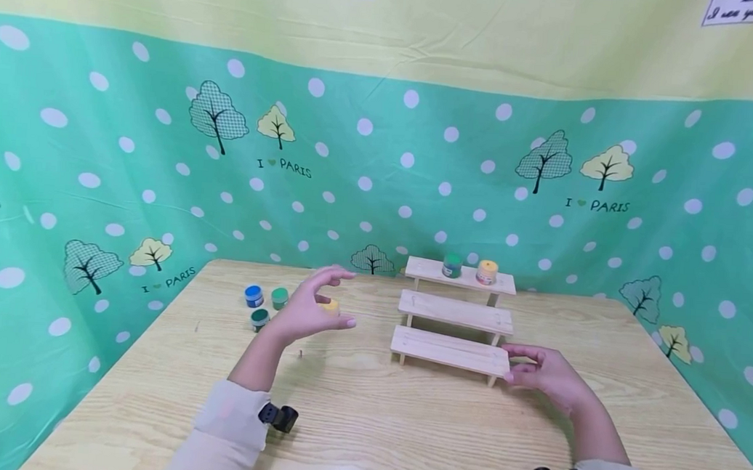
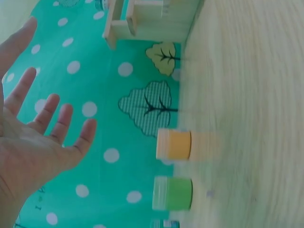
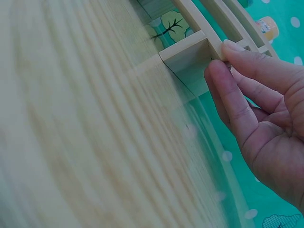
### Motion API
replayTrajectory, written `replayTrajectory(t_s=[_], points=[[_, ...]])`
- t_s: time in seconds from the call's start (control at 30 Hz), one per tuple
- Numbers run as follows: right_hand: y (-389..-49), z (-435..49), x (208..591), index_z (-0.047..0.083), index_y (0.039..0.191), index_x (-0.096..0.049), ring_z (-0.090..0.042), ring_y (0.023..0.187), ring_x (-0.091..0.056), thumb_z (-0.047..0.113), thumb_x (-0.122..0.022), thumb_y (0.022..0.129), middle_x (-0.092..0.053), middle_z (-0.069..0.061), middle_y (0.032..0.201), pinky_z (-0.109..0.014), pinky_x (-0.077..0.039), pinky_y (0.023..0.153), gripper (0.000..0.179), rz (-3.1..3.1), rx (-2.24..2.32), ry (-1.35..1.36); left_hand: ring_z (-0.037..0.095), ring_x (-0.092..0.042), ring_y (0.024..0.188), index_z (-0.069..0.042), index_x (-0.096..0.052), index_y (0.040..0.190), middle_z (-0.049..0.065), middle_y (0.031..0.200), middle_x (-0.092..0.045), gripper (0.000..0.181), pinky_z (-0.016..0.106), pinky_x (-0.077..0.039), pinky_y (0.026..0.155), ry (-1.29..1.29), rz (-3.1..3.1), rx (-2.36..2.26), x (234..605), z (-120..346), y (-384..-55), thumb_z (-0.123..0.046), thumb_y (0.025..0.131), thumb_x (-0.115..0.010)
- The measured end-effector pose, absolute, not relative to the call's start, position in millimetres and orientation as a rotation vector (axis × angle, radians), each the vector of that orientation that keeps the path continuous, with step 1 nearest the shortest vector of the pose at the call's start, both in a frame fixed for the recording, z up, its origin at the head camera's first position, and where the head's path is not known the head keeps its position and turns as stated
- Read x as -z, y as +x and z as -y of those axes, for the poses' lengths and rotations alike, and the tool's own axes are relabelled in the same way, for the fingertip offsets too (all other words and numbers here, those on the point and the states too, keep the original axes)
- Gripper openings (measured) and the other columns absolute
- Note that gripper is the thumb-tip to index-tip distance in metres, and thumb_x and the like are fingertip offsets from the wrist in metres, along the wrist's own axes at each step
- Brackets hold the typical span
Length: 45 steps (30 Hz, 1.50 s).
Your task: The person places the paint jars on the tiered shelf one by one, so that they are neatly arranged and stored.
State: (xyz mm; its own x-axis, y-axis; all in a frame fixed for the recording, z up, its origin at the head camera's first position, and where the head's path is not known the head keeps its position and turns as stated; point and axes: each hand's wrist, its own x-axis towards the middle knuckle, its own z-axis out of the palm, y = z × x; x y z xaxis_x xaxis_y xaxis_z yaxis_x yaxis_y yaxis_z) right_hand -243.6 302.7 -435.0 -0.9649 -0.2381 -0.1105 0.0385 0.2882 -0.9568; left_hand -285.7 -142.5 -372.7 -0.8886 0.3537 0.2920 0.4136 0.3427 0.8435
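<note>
My left hand hovers above the table with nothing between its spread fingers and thumb. Beyond it, partly covered in the head view, is a yellow-orange paint jar; the left wrist view shows the same orange jar standing apart from the fingers, beside a green jar. With thumb and fingertips, my right hand pinches the right end of the lowest step of a three-tier wooden shelf. On its top step stand a green jar and a yellow-orange jar.
Left of the left hand, a blue-lidded jar, a green-lidded jar and a dark green jar stand on the wooden table. A green dotted cloth hangs behind the table and at its sides.
</note>
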Motion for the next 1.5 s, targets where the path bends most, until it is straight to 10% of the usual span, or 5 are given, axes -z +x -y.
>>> replayTrajectory(t_s=[1.5], points=[[-244.4, -304.4, 438.1, -0.012, 0.139, -0.042, -0.018, 0.093, -0.066, 0.007, -0.079, 0.082, -0.062, -0.023, 0.12, -0.031, -0.057, 0.08, 0.071, -2.327, 1.743, -0.203, 0.043, -0.038, 0.129, -0.009, -0.049, 0.143, 0.019, 0.148, -0.036, 0.074, 0.064, -0.039, 0.099, -0.47, 2.718, 1.335, 406.3, 266.1, -279.3, -0.022, 0.079, -0.083]])
